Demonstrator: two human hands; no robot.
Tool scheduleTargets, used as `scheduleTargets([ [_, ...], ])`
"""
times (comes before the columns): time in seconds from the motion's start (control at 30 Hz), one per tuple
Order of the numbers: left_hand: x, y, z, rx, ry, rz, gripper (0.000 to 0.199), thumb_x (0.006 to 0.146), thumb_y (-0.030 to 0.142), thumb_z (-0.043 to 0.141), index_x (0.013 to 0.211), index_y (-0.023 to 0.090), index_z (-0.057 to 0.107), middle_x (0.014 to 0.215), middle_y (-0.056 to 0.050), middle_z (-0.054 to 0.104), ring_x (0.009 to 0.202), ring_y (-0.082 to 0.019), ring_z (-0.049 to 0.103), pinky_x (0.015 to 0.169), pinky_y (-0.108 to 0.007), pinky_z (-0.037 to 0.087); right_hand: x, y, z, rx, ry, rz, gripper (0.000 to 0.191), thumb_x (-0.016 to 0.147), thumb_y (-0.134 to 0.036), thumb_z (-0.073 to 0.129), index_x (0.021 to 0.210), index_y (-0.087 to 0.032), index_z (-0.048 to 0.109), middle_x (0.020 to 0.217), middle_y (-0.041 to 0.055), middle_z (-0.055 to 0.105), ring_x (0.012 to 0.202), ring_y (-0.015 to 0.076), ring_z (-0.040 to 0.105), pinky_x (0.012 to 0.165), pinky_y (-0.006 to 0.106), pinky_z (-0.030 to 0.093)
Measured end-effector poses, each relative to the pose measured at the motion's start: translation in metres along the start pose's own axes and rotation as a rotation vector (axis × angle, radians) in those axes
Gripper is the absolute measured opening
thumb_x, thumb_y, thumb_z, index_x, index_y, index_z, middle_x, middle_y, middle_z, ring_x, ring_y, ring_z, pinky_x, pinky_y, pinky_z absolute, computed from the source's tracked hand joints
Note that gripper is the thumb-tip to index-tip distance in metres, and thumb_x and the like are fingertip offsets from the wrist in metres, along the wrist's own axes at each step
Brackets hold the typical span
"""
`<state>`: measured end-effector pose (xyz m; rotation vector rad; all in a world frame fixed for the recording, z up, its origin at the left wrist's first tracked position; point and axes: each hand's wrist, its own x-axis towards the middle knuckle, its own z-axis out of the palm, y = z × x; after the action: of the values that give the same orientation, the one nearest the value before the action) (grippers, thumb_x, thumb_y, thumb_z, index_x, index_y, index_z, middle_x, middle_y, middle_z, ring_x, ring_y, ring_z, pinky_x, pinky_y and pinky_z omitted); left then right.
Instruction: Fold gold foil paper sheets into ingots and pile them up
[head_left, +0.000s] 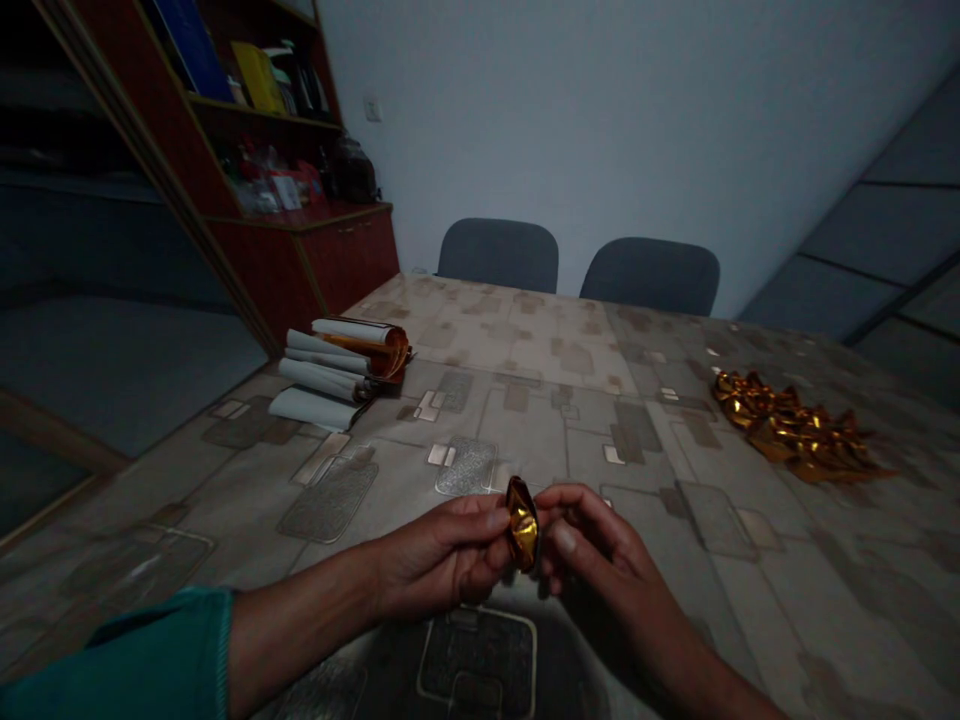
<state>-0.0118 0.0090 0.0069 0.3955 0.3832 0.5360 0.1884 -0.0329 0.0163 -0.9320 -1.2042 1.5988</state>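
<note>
A small folded gold foil paper ingot stands on end above the near part of the table. My left hand pinches it from the left between thumb and fingers. On its other side is my right hand, with fingers loosely curled and the thumb apart from the foil. The right index fingertip is at the ingot's upper right edge; whether it presses there I cannot tell. Several finished-looking gold paper ingots lie in a group at the right of the table. Folded stacks of gold foil paper with pale backs lie at the left.
A patterned cloth covers the table. Two grey chairs stand at its far side, before a pale wall. At the back left is a red-brown cabinet with things on its shelves, including a dark jar.
</note>
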Motion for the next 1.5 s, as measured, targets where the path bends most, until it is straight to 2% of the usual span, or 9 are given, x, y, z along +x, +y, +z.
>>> scheduleTargets([
  [0.13,0.002,-0.004,0.0,-0.046,0.07,0.077,0.031,0.08,0.017,0.081,0.107,0.013,0.066,0.098,-0.005,0.07,0.067,-0.005,0.068,0.066,-0.012,0.053,-0.003,0.009,0.003,-0.033,-0.012,0.011,0.054,0.079,-0.036,0.079,0.125,-0.027,0.052,0.093,0.0021,0.06,0.076,0.0151,0.056,0.067,0.029,0.044],
  [0.27,0.003,-0.008,0.004,0.058,0.056,0.101,0.041,0.074,0.021,0.086,0.109,0.014,0.066,0.096,-0.005,0.069,0.072,-0.006,0.067,0.069,-0.012,0.051,-0.003,0.006,0.006,-0.112,0.046,-0.041,0.046,0.081,-0.034,0.076,0.12,-0.025,0.054,0.1,0.0044,0.062,0.087,0.0189,0.059,0.077,0.033,0.046],
  [0.47,0.002,-0.001,0.005,0.412,0.088,0.252,0.04,0.074,0.036,0.085,0.097,0.013,0.062,0.072,-0.001,0.065,0.052,-0.006,0.057,0.051,-0.015,0.044,-0.002,-0.016,-0.001,-0.263,-0.008,-0.044,0.036,0.087,-0.042,0.065,0.117,-0.025,0.059,0.095,0.0067,0.065,0.092,0.0246,0.061,0.074,0.036,0.046],
  [0.57,0.001,0.001,0.002,0.524,0.161,0.359,0.042,0.071,0.026,0.087,0.098,0.019,0.055,0.089,-0.001,0.067,0.071,-0.012,0.066,0.062,-0.021,0.05,-0.002,-0.025,-0.008,-0.347,-0.056,-0.061,0.032,0.089,-0.041,0.061,0.117,-0.026,0.061,0.101,0.0076,0.067,0.095,0.0255,0.061,0.076,0.037,0.046],
  [0.67,0.001,-0.003,0.002,0.558,0.11,0.37,0.054,0.068,0.018,0.087,0.112,0.023,0.055,0.114,-0.005,0.066,0.1,-0.02,0.067,0.082,-0.03,0.052,-0.001,-0.031,-0.011,-0.465,-0.114,-0.095,0.029,0.092,-0.037,0.056,0.12,-0.028,0.063,0.103,0.0061,0.067,0.095,0.0246,0.061,0.079,0.039,0.047],
  [0.77,0.003,-0.011,0.006,0.587,0.097,0.384,0.049,0.074,0.016,0.081,0.117,0.02,0.06,0.114,-0.008,0.069,0.108,-0.022,0.065,0.094,-0.034,0.048,-0.001,-0.035,-0.01,-0.615,-0.121,-0.148,0.028,0.095,-0.031,0.053,0.121,-0.029,0.063,0.098,0.0052,0.069,0.097,0.0252,0.063,0.082,0.039,0.048],
  [1.0,0.001,-0.014,0.018,0.884,0.406,0.549,0.035,0.076,0.021,0.078,0.109,0.018,0.071,0.113,-0.009,0.073,0.103,-0.025,0.067,0.089,-0.034,0.052,-0.003,-0.03,-0.003,-1.024,0.05,-0.518,0.03,0.09,-0.018,0.059,0.119,-0.024,0.058,0.115,0.0105,0.065,0.107,0.0265,0.06,0.089,0.042,0.049],
  [1.17,0.0,-0.014,0.019,1.044,0.484,0.58,0.03,0.075,0.021,0.079,0.104,0.018,0.075,0.097,-0.006,0.077,0.089,-0.022,0.07,0.08,-0.03,0.054,-0.002,-0.025,0.003,-1.355,0.25,-0.806,0.01,0.09,-0.019,0.061,0.1,-0.02,0.065,0.111,0.0136,0.065,0.1,0.0277,0.06,0.084,0.043,0.049],
  [1.5,0.001,-0.016,0.016,1.162,0.516,0.586,0.03,0.075,0.021,0.079,0.105,0.02,0.075,0.097,-0.006,0.076,0.086,-0.021,0.069,0.071,-0.027,0.054,0.003,-0.024,0.006,-1.528,0.285,-0.907,0.007,0.091,-0.017,0.063,0.093,-0.016,0.07,0.119,0.015,0.069,0.109,0.029,0.059,0.099,0.046,0.038],
])
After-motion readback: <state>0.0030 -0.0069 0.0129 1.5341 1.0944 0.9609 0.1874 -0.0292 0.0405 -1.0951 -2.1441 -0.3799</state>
